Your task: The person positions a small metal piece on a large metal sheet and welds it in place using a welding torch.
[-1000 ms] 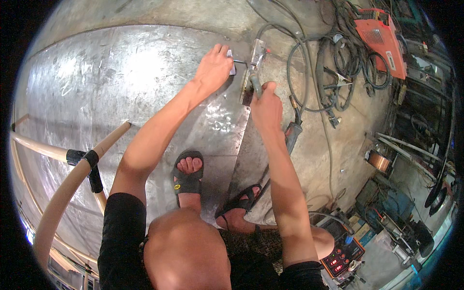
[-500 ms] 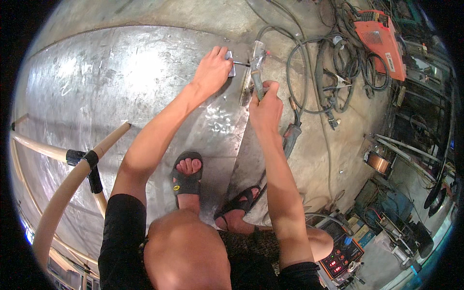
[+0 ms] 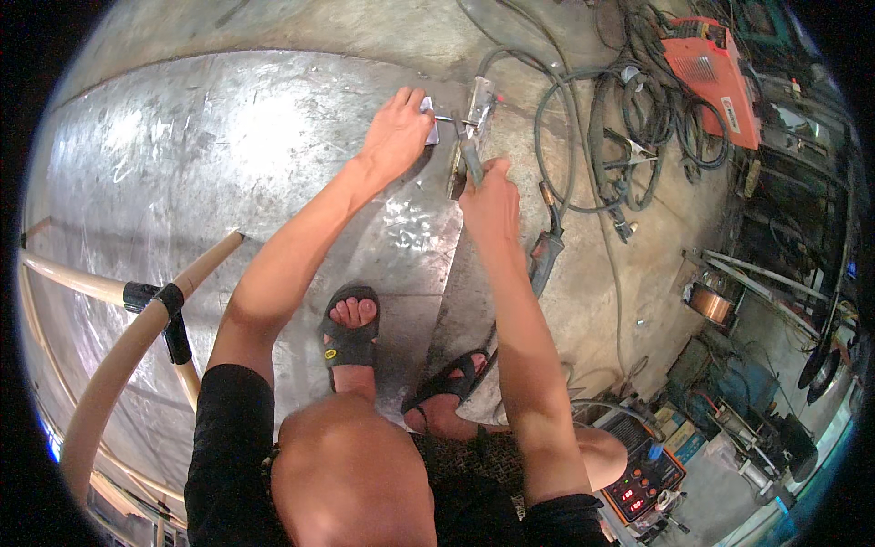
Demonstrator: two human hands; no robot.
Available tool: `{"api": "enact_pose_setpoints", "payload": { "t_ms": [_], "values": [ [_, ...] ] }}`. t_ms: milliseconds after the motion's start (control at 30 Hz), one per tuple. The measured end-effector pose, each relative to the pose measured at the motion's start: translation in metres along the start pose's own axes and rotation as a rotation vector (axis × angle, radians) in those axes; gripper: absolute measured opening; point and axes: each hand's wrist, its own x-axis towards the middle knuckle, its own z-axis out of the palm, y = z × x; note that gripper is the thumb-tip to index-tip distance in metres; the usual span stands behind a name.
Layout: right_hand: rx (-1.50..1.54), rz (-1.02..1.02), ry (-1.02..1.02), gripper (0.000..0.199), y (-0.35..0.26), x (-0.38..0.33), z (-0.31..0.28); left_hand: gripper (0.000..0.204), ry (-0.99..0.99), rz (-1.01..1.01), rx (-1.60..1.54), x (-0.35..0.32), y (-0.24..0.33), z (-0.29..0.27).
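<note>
My left hand [image 3: 401,123] is closed at a small bright metal piece [image 3: 431,132] above the grey steel sheet. From it a thin metal rod [image 3: 447,118] points right toward a narrow metal bar [image 3: 480,111] lying across the sheet's edge. My right hand [image 3: 492,202] grips a hammer-like tool by its grey-green handle [image 3: 471,162]. Its upper end is beside the rod and over the bar, and blur hides the exact shape. Whether the tool touches the rod I cannot tell.
A welding torch [image 3: 545,251] lies right of my right forearm. Looped cables [image 3: 597,137] run to a red welding machine [image 3: 715,77]. A wire spool [image 3: 711,304] and a control box with lit digits [image 3: 635,479] are at right. Beige pipe framing [image 3: 100,401] stands at left.
My right hand and the tool have shifted left and slightly nearer, the tool's upper end now closer to the rod. My left hand holds nearly the same place.
</note>
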Motion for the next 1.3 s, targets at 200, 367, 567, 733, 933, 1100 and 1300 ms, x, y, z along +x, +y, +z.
{"api": "enact_pose_setpoints", "payload": {
  "t_ms": [200, 367, 567, 733, 933, 1100, 1300],
  "values": [
    [0.224, -0.109, 0.149, 0.035, 0.002, -0.01, 0.0, 0.017, -0.033, -0.005, 0.013, -0.001, 0.001, -0.004],
    [0.01, -0.012, 0.002, 0.039, 0.015, 0.006, 0.007, 0.017, 0.024, 0.041, 0.002, 0.002, -0.001, 0.0],
    [0.253, -0.198, 0.165, 0.039, 0.005, -0.01, 0.005, 0.018, -0.017, 0.001, -0.02, -0.001, 0.001, -0.004],
    [0.169, -0.024, 0.074, 0.042, -0.004, 0.0, 0.001, 0.017, 0.004, 0.023, 0.007, 0.003, -0.001, -0.004],
    [0.06, -0.02, 0.012, 0.041, 0.007, 0.002, 0.011, 0.017, 0.007, 0.03, 0.003, 0.001, 0.0, 0.0],
    [0.178, -0.07, 0.118, 0.036, -0.004, -0.009, -0.004, 0.019, -0.001, 0.011, 0.009, -0.001, 0.002, -0.004],
    [-0.072, -0.017, -0.035, 0.034, 0.007, 0.005, 0.009, 0.02, -0.013, 0.028, 0.023, 0.003, 0.003, -0.006]
  ]
}}
